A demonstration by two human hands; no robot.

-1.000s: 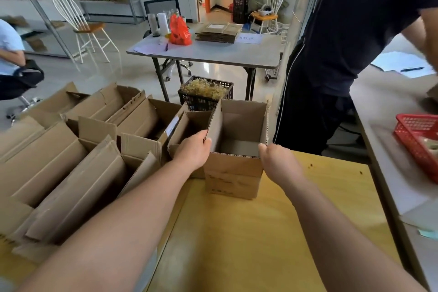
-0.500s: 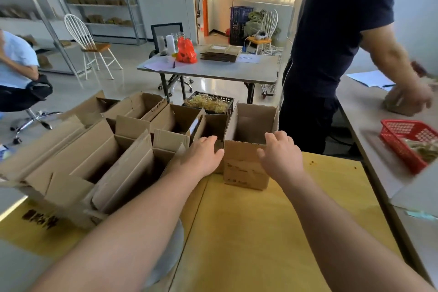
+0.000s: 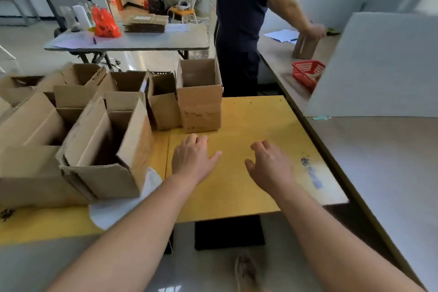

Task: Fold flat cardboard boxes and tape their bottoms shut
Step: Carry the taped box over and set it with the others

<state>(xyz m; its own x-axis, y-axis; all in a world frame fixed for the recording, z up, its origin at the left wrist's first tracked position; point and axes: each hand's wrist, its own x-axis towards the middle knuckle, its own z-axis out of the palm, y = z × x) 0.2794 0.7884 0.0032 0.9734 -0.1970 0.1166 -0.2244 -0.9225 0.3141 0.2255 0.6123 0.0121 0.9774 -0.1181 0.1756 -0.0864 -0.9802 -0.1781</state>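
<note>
Both hands hover empty at frame centre above the yellow wooden tabletop [image 3: 248, 187]: left hand [image 3: 193, 160] flat with fingers loosely spread, right hand [image 3: 270, 166] relaxed, fingers slightly curled. The upright, open-topped brown cardboard box [image 3: 201, 102] stands just above them, untouched.

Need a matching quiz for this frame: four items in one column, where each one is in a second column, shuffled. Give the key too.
Things
1. rightmost box
2. red basket
3. orange bag
4. left hand

Places
A. on the grey table at the back
B. over the yellow table, open, holding nothing
C. on the counter at the right
D. upright at the yellow table's far edge

Pairs: 1-D, 2-C, 3-A, 4-B
</note>
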